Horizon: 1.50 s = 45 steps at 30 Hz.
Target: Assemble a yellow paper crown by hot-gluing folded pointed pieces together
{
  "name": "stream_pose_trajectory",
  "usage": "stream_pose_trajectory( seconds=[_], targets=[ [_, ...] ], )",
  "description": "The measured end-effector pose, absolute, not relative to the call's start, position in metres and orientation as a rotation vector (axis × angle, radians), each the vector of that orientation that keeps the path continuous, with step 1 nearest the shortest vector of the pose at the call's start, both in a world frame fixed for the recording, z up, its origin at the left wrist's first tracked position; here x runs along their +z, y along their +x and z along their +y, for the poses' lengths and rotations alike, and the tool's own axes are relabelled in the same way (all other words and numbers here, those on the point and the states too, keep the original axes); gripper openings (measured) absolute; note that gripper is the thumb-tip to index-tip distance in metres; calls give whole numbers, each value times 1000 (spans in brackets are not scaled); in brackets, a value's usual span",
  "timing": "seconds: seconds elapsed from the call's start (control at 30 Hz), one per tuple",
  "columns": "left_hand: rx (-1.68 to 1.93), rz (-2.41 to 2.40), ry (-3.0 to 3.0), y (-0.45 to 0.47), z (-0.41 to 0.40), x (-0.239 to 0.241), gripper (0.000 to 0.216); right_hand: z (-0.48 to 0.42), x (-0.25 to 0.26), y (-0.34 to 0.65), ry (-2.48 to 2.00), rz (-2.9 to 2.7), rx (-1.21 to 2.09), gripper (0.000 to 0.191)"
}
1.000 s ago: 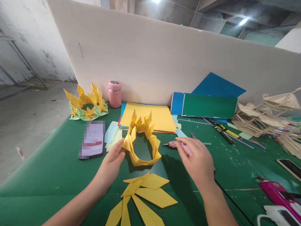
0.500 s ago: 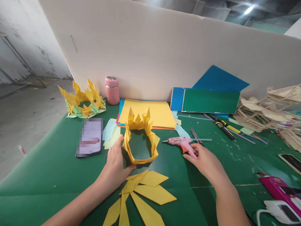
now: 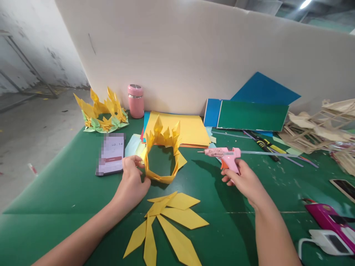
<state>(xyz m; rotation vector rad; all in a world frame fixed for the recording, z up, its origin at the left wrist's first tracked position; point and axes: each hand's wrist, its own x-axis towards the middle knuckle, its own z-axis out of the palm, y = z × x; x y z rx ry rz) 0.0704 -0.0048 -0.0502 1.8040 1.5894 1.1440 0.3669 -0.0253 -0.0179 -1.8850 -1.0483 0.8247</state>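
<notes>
- Green-and-yellow paper crown: at the table's far left, behind a smartphone.
- Left hand: half-curled, fingers touching the plain yellow paper crown's left side; whether it grips, I cannot tell.
- Yellow paper crown: upright on the green table, between the hands, behind fanned yellow paper pieces.
- Pink glue gun: raised, nozzle pointing left, clear stick behind.
- Right hand: closed around its handle.

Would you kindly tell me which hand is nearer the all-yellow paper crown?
Left. The left hand is at the left edge of the paper crown; the right hand is farther off, to its right, holding the pink glue gun.
</notes>
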Motion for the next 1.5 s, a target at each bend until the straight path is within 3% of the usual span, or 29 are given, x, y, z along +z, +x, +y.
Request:
stream_pose_trajectory(
  seconds=[0.17, 0.23, 0.4, 0.57, 0.87, 1.07, 1.23, 1.5],
  targets=[
    [1313, 1546, 1995, 70, -24, -25, 25, -27, -9, 355, -1676, -988, 921, 24],
    [1266, 1307, 2288, 72, -32, -17, 20, -28, -9, 353, -1597, -1016, 962, 21],
    [521, 952, 2574, 78, -44, -13, 2, -29, -18, 351, -1427, -1149, 1093, 23],
    [260, 1031, 2494, 79, -42, -18, 7, -30, -25, 349, -1273, -1161, 1160, 22],
    [643, 984, 2203, 72, -39, -8, 23, -31, -30, 339, -1277, -1214, 1251, 33],
    [960, 1078, 1722, 71, -40, 1, 24, -34, -21, 333, -1188, -1380, 1287, 29],
    [1024, 1265, 1261, 75, -35, 7, 23, -36, -21, 328, -1189, -1408, 1284, 33],
    [1027, 1307, 1179, 78, -31, 11, 28, -37, -23, 323, -1251, -1523, 1209, 43]
  ],
)
